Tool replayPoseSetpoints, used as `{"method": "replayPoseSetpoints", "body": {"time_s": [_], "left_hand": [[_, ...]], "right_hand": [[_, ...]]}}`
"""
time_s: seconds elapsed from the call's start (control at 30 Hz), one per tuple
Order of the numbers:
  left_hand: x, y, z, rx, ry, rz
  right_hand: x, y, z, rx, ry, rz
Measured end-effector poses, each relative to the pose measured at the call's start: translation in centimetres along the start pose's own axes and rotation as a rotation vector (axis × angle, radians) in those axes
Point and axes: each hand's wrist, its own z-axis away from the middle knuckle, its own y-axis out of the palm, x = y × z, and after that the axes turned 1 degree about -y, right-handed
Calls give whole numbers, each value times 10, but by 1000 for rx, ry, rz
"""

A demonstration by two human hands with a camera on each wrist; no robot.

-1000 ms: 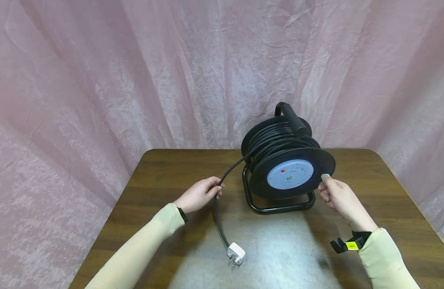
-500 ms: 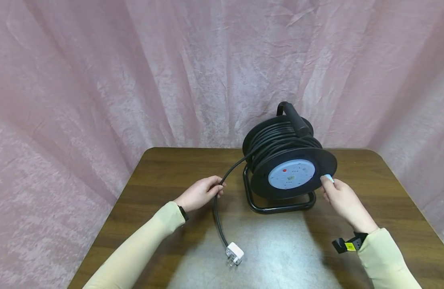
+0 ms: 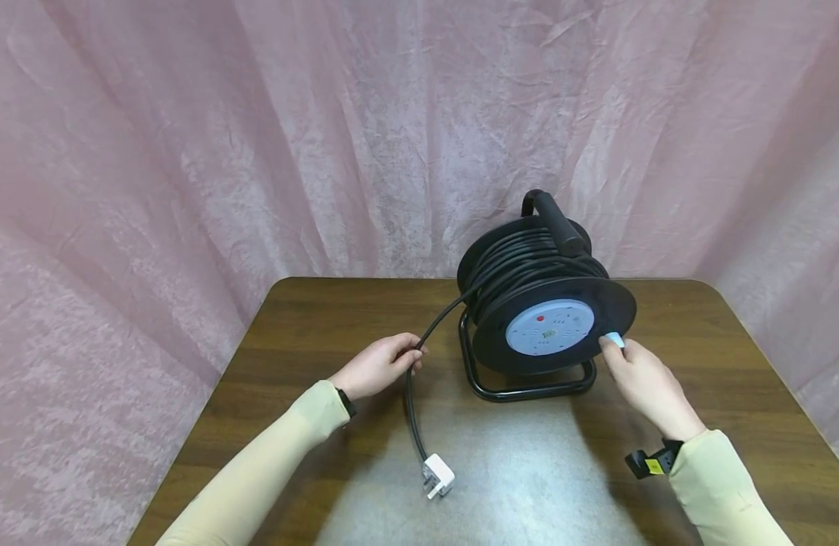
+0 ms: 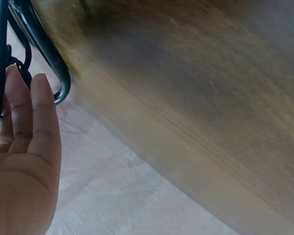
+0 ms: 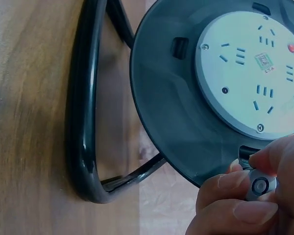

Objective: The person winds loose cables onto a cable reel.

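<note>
A black cable reel stands on the table with dark cable wound round its drum and a pale socket panel facing forward. My right hand grips the small light-coloured crank knob near the rim of the reel's front disc. Left of the reel, my left hand pinches the black cable between thumb and fingers. In the left wrist view the cable runs past the fingers, and the thumb is hidden. Below that hand, the cable's end carries a white plug with its pins showing.
The reel rests on a black tubular frame with a black carrying handle on top. Under everything is a brown wooden table. A pink curtain hangs behind the table's far edge.
My right hand has shifted slightly left with the knob, and the socket panel has turned a little clockwise. The white plug has swung slightly left and twisted. My left hand stays nearly in place.
</note>
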Motion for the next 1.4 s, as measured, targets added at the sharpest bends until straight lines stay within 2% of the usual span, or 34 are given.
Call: {"method": "replayPoseSetpoints", "body": {"time_s": [0.47, 0.87, 1.3, 1.4], "left_hand": [[4, 4, -3, 5, 45, -15], [-2, 2, -2, 28, 23, 22], [-1, -8, 1, 31, -2, 77], [-2, -9, 0, 32, -2, 64]], "right_hand": [[-1, 13, -2, -14, -24, 82], [-4, 22, -2, 31, -2, 58], [-4, 33, -2, 61, 4, 76], [-5, 35, -2, 69, 6, 73]]}}
